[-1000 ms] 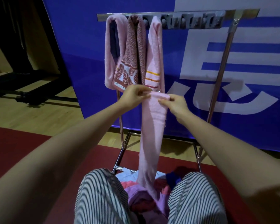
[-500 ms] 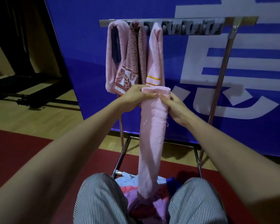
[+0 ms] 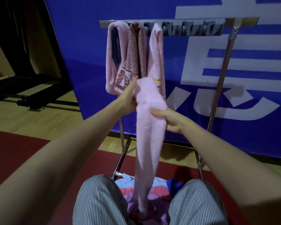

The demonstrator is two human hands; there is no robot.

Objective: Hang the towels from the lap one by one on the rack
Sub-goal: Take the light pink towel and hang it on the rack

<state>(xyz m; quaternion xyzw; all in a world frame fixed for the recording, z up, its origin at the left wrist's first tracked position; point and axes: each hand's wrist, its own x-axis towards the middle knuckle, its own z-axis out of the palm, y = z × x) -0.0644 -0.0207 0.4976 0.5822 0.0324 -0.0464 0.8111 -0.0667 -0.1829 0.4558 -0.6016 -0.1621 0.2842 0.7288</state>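
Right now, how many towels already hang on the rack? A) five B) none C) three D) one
C: three hang side by side at the left end of the rack, a plain pink towel, a brown patterned towel and a striped pink towel; the left hand and right hand hold a fourth towel below the bar.

One camera on the person's head looks forward and down at the rack (image 3: 246, 21).

It sits in front of the rack and faces it, with the rack's top bar high in the picture and its feet lower down. The striped trousers (image 3: 101, 203) are at the bottom edge, very near the camera. Both arms reach from the bottom corners toward the rack. The left hand (image 3: 126, 103) and right hand (image 3: 170, 120) meet on a pink towel (image 3: 148, 135) in the middle, in front of the rack. A blue wall (image 3: 88, 46) stands close behind the rack.
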